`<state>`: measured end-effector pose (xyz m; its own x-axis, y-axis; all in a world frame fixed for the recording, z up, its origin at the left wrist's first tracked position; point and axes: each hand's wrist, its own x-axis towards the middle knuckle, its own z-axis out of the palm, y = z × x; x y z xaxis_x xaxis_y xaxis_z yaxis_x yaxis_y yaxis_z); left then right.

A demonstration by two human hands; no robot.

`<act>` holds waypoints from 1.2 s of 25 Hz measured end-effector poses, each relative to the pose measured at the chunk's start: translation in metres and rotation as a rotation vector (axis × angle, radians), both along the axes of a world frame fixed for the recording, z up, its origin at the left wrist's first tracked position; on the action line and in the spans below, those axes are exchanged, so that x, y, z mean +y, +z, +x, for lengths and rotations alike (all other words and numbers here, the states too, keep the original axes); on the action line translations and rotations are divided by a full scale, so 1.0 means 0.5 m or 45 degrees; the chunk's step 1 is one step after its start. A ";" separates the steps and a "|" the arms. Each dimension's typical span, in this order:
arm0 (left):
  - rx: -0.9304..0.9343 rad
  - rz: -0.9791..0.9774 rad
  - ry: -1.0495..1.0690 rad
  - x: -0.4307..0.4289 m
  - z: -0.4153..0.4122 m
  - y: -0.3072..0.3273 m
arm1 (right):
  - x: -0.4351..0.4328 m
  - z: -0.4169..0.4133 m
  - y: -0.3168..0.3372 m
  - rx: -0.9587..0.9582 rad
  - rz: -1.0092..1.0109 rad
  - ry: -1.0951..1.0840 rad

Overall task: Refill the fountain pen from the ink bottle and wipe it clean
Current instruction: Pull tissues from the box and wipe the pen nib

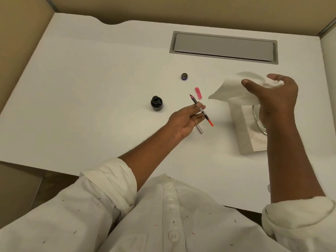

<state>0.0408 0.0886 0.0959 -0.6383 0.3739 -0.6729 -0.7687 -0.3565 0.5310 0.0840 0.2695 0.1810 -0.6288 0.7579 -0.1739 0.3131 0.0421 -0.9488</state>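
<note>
My left hand (183, 120) pinches the fountain pen's inner part (201, 110), a clear converter with a red end and the nib pointing away from me. A silver barrel (199, 129) lies on the desk just under that hand. The open ink bottle (156, 103) stands upright to the left of the pen, and its dark cap (184, 76) lies further back. A pink pen cap (198, 93) lies beyond the nib. My right hand (276, 99) holds a white paper tissue (234, 88) lifted above the tissue box (243, 131).
The white desk (91, 106) has a grey cable hatch (223, 47) at the back right. Beige partition walls (20, 42) close in the left and far sides. The near desk edge runs just in front of my shirt.
</note>
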 end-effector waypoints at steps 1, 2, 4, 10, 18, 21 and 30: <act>0.013 0.006 0.003 -0.017 -0.003 0.005 | -0.015 -0.005 0.001 -0.013 0.034 0.058; 0.023 0.011 0.003 -0.034 -0.005 0.011 | -0.031 -0.011 0.001 -0.026 0.082 0.100; 0.039 0.011 -0.010 -0.063 -0.007 0.019 | -0.061 -0.021 0.001 -0.054 0.168 0.150; 0.071 0.048 -0.031 -0.138 -0.015 0.037 | -0.147 -0.053 -0.024 -0.111 0.312 0.206; 0.084 0.068 -0.069 -0.212 -0.019 0.057 | -0.225 -0.048 -0.060 -0.154 0.131 0.118; 0.066 0.059 -0.104 -0.228 -0.018 0.061 | -0.246 -0.051 -0.062 -0.125 0.061 0.100; 0.090 0.071 -0.238 -0.272 -0.027 0.071 | -0.314 -0.080 -0.048 -0.079 -0.583 0.121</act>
<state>0.0273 -0.0475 0.1313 -0.5990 0.5256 -0.6041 -0.7859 -0.2411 0.5694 0.0440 0.1125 0.1569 -0.6695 0.5337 -0.5166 0.3850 -0.3454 -0.8559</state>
